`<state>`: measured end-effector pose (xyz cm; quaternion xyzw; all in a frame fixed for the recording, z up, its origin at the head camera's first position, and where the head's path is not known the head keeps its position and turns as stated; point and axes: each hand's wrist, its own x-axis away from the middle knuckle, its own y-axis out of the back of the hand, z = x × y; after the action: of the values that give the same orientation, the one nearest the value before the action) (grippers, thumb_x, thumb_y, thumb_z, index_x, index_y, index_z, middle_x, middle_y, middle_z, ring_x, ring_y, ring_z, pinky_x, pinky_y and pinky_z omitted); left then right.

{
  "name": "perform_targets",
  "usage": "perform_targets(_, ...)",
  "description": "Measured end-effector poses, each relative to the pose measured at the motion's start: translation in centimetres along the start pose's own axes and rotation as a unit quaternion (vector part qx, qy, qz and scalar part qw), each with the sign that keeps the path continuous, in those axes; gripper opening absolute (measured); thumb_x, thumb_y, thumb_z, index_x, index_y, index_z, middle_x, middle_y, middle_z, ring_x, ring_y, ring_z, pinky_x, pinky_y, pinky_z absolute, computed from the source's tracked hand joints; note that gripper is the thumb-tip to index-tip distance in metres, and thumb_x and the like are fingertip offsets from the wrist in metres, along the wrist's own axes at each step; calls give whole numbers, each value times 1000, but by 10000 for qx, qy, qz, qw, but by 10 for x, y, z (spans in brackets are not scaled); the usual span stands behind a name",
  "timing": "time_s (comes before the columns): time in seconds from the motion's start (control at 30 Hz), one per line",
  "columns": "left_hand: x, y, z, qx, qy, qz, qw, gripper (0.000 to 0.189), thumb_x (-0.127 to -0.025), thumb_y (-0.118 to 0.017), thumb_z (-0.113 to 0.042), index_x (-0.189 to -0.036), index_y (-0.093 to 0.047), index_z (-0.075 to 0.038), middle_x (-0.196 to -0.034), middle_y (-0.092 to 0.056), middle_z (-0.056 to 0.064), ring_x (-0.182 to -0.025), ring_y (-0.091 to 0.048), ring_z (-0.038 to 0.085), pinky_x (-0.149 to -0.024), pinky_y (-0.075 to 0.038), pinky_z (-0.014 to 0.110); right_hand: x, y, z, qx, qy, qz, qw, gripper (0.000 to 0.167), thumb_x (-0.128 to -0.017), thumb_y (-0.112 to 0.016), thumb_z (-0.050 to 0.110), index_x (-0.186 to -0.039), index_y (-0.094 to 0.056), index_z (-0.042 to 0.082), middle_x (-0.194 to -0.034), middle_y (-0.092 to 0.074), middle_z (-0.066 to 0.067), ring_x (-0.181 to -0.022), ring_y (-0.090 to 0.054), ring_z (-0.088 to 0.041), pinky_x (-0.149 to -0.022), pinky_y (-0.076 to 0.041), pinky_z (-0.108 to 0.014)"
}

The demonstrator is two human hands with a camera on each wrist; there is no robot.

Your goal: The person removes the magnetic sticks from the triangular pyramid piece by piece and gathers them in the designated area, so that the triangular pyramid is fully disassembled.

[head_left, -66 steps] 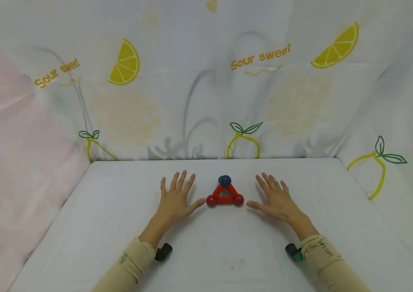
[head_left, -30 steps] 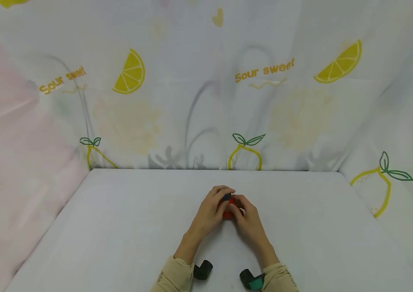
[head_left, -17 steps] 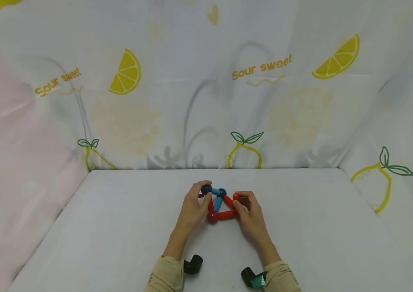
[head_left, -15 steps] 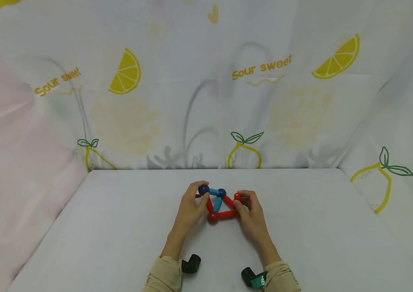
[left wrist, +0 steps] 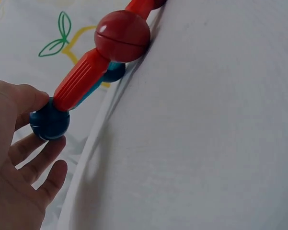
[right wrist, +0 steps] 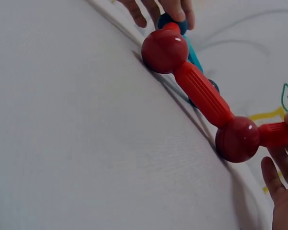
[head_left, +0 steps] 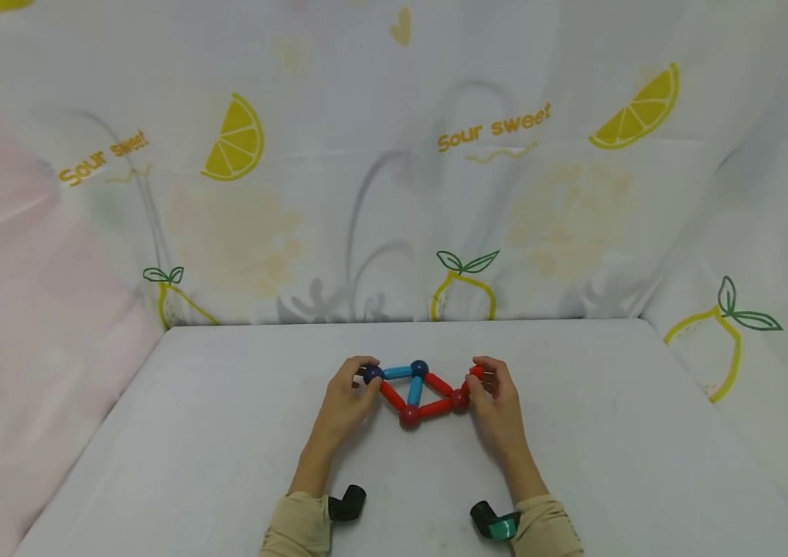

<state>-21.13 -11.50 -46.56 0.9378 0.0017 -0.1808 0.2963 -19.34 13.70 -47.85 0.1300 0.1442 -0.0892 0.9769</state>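
The ball-and-rod frame [head_left: 415, 391] is stretching to both sides of its near red ball [head_left: 411, 418], over the white table [head_left: 226, 433]. To the left of that ball and a little beyond it, the left hand [head_left: 341, 402] is pinching the left blue ball [head_left: 373, 375] between thumb and fingers, apparently because this corner is giving a firm hold. To the right of the near red ball, the right hand [head_left: 503, 402] is clamping on the outer red rod [right wrist: 276, 134], which is jutting from the right red ball [head_left: 459, 400] and probably serving as a handle. Beyond the near red ball, the far blue ball [head_left: 419, 368] is sitting untouched, presumably because the rods [head_left: 397, 372] meeting there are bracing it.
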Motion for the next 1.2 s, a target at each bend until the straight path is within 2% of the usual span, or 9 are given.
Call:
perform_targets(0.13,1,4,8,-15,-178,44,9998,25,-87,-66,-11,-111,-59,-12,-107,-63,2,-98,-58,17,-81,-49,35,-3,4,-1,234,-96,-154,9996,27,-93,-53,6,-119,-53,9,-110,-58,-2,-96,-56,-13,-85,-46,-16)
perform_targets(0.3,-2,11,17,-88,-493,197,9985,23,-86,-66,-9,-107,-59,-11,-104,-63,3,-96,-60,17,-81,-49,36,-6,6,1,790,95,-286,9964,19,-90,-50,3,-107,-56,9,-102,-60,-4,-93,-55,-13,-84,-45,-26)
perform_targets(0.6,1,15,27,27,-332,387,9987,22,-86,-65,-9,-105,-58,-14,-103,-62,-1,-97,-57,14,-87,-48,39,-10,5,-2,1915,-53,-103,9814,11,-80,-54,1,-84,-59,10,-89,-57,-5,-84,-49,-20,-76,-37,-31)
perform_targets(0.7,4,12,28,132,-559,478,9972,24,-85,-66,-9,-107,-57,-14,-103,-62,-2,-96,-57,13,-87,-49,38,-8,6,-2,1959,-26,-193,9804,12,-80,-55,-1,-84,-60,9,-90,-57,-7,-85,-49,-22,-77,-37,-33)
perform_targets(0.77,6,9,28,143,-779,548,9954,25,-84,-66,-9,-107,-57,-14,-103,-61,-2,-95,-56,12,-86,-49,37,-6,7,1,1876,132,-278,9818,13,-81,-55,-2,-86,-61,9,-92,-57,-6,-87,-50,-22,-79,-40,-35)
perform_targets(0.9,9,7,29,130,-1039,586,9928,29,-80,-68,-5,-105,-57,-16,-101,-60,-4,-91,-54,11,-83,-49,31,-5,-1,11,1729,943,-71,9804,16,-83,-58,-2,-91,-61,11,-95,-59,-3,-93,-53,-19,-84,-42,-40)
perform_targets(1.07,11,5,31,189,-952,661,9931,34,-76,-69,-3,-105,-57,-17,-101,-58,-5,-91,-53,10,-84,-48,29,-12,-24,28,1844,2039,1027,9560,17,-84,-63,2,-98,-64,11,-100,-62,1,-97,-56,-15,-87,-44,-40)
perform_targets(1.13,13,5,32,211,-938,660,9932,34,-77,-69,-5,-106,-57,-18,-101,-58,-5,-91,-53,9,-85,-48,28,-16,-35,32,2082,2239,1584,9388,19,-85,-64,3,-102,-65,12,-103,-63,1,-100,-57,-16,-91,-43,-41)
perform_targets(1.2,16,6,34,198,-985,537,9935,34,-76,-71,-5,-105,-57,-18,-100,-58,-6,-89,-54,9,-81,-47,27,-20,-48,36,2467,2347,2188,9144,21,-86,-64,7,-106,-66,14,-107,-63,2,-104,-56,-17,-95,-41,-44)
